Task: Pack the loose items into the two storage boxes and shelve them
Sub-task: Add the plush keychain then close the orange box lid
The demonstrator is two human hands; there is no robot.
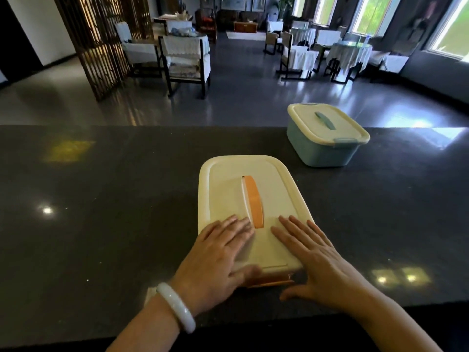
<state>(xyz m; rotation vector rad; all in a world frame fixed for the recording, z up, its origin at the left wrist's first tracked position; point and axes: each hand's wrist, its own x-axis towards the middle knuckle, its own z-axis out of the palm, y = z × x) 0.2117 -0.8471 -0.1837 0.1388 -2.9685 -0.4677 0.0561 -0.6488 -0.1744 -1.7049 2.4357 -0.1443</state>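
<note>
Both hands flat on the cream lid [243,199] of the orange box [269,282], pressing down at its near end. Left hand [215,260] with fingers straight, lying just left of the orange handle [253,201]; white bangle [175,307] on that wrist. Right hand [319,262] spread over the near right corner, thumb hanging off toward the dark worktop [101,199]. Neither grip is closed on anything; both lie apart and flat.

Beyond the right hand, well apart, sits the blue box [324,138], lid on, blue clips at its ends.

No loose items in sight on the worktop, so packing looks done; the lid seems to be getting pressed home.

Handling, as I judge it: rigid plastic, smooth and a bit slippery, weight depending on contents I cannot see. Best taken by the centre handle once latched, or with both hands under the rim at the short ends.
</note>
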